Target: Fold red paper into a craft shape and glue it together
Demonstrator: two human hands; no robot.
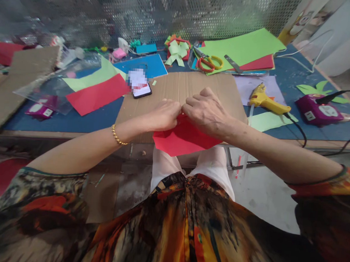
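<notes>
A sheet of red paper (186,138) hangs from my two hands over the front edge of the cardboard. My left hand (166,115), with a gold bead bracelet on its wrist, is closed on the paper's upper edge. Right beside it, my right hand (208,112) is curled shut on the same edge, knuckles up. The two hands meet at the middle, and my fingertips are hidden behind them. Under and beyond my hands lies a brown cardboard sheet (178,85). A smartphone (140,84) rests on its left part.
Right of the cardboard lie a yellow glue gun (265,100) and a purple power socket (318,109). Scissors (208,63) and green sheets (243,48) are at the back. Red paper (98,95) lies left. A folded paper piece (178,51) stands near the mesh (159,14).
</notes>
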